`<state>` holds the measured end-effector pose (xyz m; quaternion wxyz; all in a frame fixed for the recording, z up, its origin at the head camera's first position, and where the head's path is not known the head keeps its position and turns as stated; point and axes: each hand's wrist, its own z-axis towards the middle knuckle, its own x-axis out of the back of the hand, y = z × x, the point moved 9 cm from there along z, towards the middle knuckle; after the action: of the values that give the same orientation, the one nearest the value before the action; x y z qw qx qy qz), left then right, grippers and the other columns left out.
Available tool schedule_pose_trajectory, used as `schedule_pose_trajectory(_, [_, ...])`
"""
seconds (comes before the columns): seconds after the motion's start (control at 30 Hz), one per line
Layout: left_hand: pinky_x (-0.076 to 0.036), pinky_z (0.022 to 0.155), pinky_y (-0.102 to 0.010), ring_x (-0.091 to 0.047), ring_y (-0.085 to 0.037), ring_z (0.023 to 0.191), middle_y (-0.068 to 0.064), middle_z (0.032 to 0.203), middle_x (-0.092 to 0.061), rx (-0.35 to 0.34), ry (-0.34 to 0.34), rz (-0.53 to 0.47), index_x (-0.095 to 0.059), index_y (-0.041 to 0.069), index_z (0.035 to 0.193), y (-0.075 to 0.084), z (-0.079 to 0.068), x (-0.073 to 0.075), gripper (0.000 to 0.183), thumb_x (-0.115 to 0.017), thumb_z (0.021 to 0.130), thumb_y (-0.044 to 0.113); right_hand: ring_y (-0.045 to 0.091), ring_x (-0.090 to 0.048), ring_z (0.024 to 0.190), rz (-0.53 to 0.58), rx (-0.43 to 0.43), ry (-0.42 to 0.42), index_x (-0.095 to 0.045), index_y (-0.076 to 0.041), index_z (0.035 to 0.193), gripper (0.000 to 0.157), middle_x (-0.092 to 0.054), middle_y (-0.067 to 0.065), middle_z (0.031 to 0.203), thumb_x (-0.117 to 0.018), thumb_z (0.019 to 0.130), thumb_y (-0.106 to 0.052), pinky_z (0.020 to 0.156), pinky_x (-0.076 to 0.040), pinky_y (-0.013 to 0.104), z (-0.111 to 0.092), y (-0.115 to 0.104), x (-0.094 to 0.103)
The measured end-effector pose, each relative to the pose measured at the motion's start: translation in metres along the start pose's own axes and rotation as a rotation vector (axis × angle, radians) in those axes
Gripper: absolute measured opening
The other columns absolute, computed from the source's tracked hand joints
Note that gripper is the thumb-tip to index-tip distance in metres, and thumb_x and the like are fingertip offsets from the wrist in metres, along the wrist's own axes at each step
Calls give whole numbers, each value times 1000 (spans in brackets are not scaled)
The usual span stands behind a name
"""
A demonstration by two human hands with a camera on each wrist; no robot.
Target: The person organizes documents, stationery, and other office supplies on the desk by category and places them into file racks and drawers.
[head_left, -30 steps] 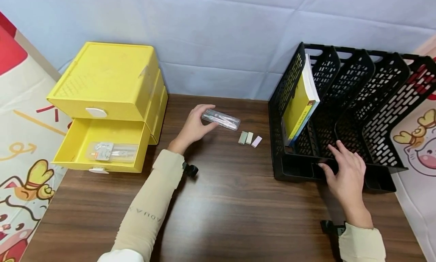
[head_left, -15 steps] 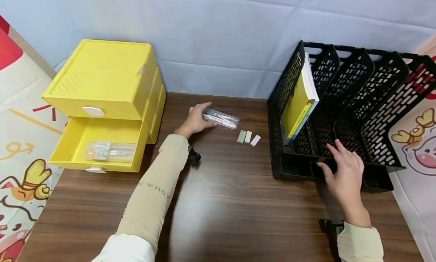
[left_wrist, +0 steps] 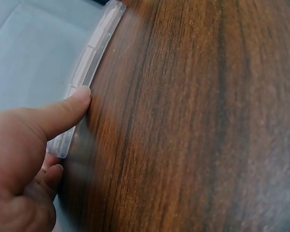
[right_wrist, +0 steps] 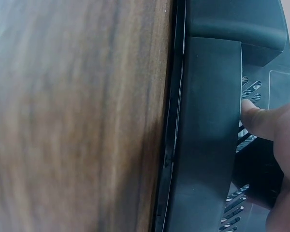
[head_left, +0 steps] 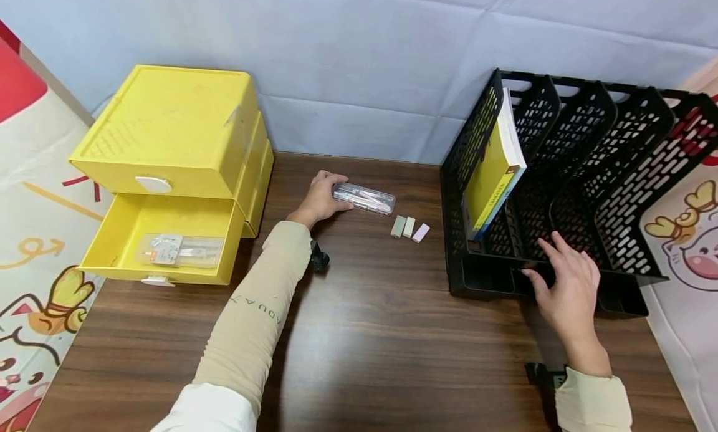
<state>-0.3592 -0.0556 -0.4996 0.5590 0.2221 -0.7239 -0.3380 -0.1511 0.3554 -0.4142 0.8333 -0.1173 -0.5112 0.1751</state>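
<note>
My left hand [head_left: 320,198] pinches the left end of a clear case [head_left: 367,198], thumb on its near long edge, fingers behind. Right hand [head_left: 571,285]: fingers spread apart over the black rack [head_left: 481,288], thumb touching the rim of its front trough.

Left forearm reaches up the tabletop [head_left: 359,332], cream sleeve [head_left: 252,313] bearing dark capitals, apparently AQUA, the rest unclear. Right arm comes in from the near right.

Case lies flat near the tabletop's back edge, slim pale items inside. Just off its right end: a green block [head_left: 399,226], a cream block [head_left: 409,227], a lilac block [head_left: 421,233].

Toward the tabletop's back right, a yellow book [head_left: 488,176] leans in the rack's leftmost slot; spine print too small to read. Back left, a yellow drawer unit [head_left: 162,120]; its pulled-out drawer [head_left: 106,257] holds a clear packet [head_left: 204,250], label illegible.
</note>
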Motion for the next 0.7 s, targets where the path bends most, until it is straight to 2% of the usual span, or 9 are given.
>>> schedule_pose_trajectory(0.17, [-42,107,-43,-43,-30,127,-13,138,-46,0,-14,-1,-59,11,138,0,0,0,57,-83,87,22,52,-43,132,0,5,-7,-59,1,139,67,-45,23,153,-83,76,6,121,-14,56,0,1,0])
schedule_pose_trajectory(0.33, [-43,102,-43,-46,-29,117,-12,135,-47,-10,-30,-7,-60,11,136,-1,1,0,55,-83,87,22,53,-42,132,4,14,-4,-58,1,139,69,-45,22,154,-82,75,7,121,-14,56,-1,1,0])
schedule_pose_trajectory(0.7, [-44,101,-43,-49,-30,114,-14,136,-46,3,-5,-50,-62,9,133,-3,-4,5,52,-84,87,20,54,-43,131,-1,10,-7,-58,1,140,69,-45,23,153,-82,76,7,120,-15,58,-2,1,-1])
